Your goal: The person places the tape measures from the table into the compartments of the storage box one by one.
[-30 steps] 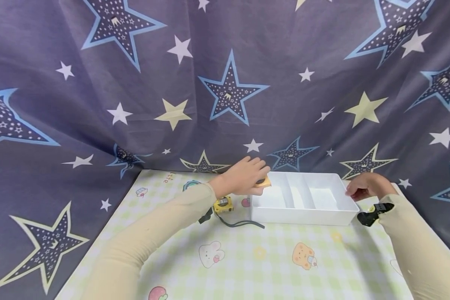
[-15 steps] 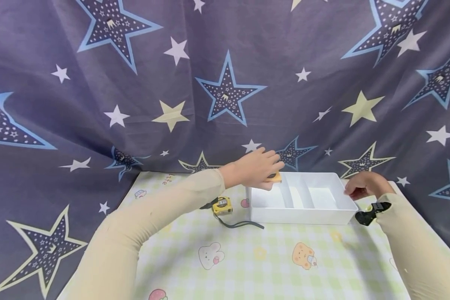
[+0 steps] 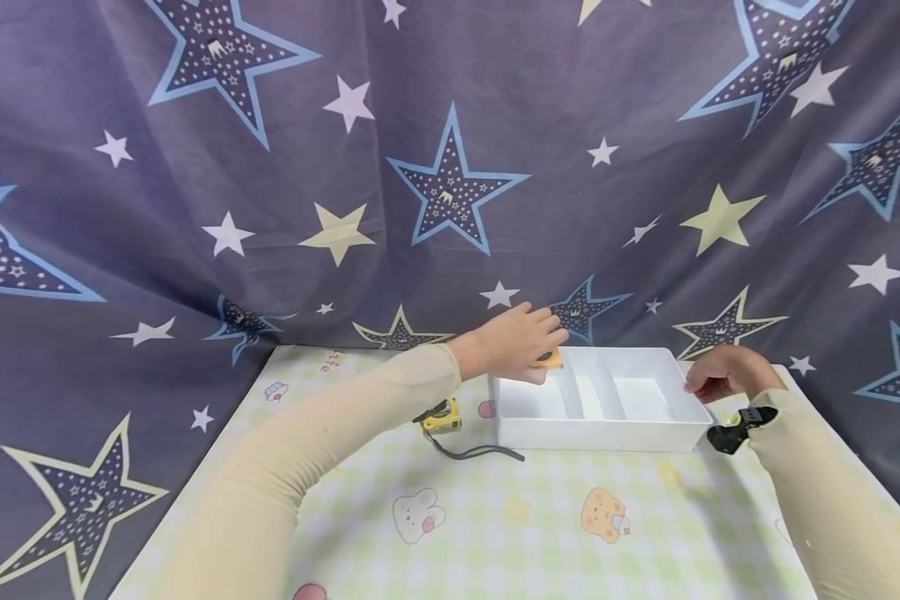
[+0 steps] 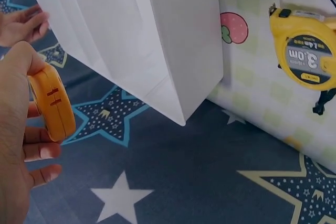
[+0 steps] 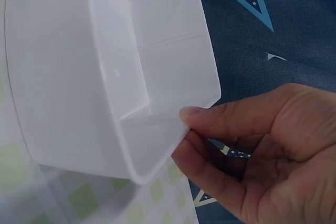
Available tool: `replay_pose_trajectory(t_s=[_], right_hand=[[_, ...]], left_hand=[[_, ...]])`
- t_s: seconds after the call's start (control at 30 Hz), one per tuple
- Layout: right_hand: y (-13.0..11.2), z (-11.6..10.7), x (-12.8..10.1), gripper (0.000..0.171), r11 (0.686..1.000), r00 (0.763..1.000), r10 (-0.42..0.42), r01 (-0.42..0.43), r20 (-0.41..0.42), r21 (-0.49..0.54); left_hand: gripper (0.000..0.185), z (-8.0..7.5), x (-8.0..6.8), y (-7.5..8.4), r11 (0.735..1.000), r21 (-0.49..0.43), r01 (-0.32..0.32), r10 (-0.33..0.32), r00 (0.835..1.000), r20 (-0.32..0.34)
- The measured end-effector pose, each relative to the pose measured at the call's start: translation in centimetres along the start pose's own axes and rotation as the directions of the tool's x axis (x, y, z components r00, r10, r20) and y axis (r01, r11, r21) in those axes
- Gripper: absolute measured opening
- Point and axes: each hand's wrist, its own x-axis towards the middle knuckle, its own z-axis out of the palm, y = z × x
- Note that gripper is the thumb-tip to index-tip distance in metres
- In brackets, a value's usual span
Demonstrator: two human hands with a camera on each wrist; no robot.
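Observation:
My left hand (image 3: 512, 342) grips a small orange round tape measure (image 3: 549, 359) over the far left corner of a white divided tray (image 3: 607, 433). The left wrist view shows that orange tape measure (image 4: 51, 103) edge-on between thumb and fingers, beside the tray's outer wall (image 4: 157, 40). My right hand (image 3: 723, 372) pinches the tray's right rim; in the right wrist view its thumb (image 5: 231, 121) lies on the corner of the tray (image 5: 68, 87) with the fingers under it. The tray's three compartments show nothing inside.
A yellow 3.0 m tape measure (image 3: 439, 414) with a dark strap (image 3: 480, 452) lies on the checked tablecloth (image 3: 510, 517) left of the tray, also the yellow tape measure (image 4: 305, 56) in the left wrist view. A star-patterned curtain (image 3: 450, 167) hangs close behind the table.
My left hand has lifted the orange tape measure from the cloth and carried it right, over the tray's left corner. My right hand stays on the tray's rim.

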Motion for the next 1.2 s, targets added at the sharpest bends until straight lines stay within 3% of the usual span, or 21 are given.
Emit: replay_pose_trajectory(t_s=[0.3, 1.2], right_hand=[[0.1, 0.2, 0.5, 0.016, 1.0, 1.0, 0.006, -0.006, -0.013, -0.001], [0.0, 0.2, 0.2, 0.013, 1.0, 1.0, 0.014, -0.014, -0.028, -0.002]], left_hand=[[0.051, 1.6, 1.1, 0.9, 0.999, -0.032, -0.003, 0.002, 0.999, -0.032], [0.056, 3.3, 3.4, 1.5, 0.998, -0.067, 0.022, -0.018, 0.998, 0.052]])
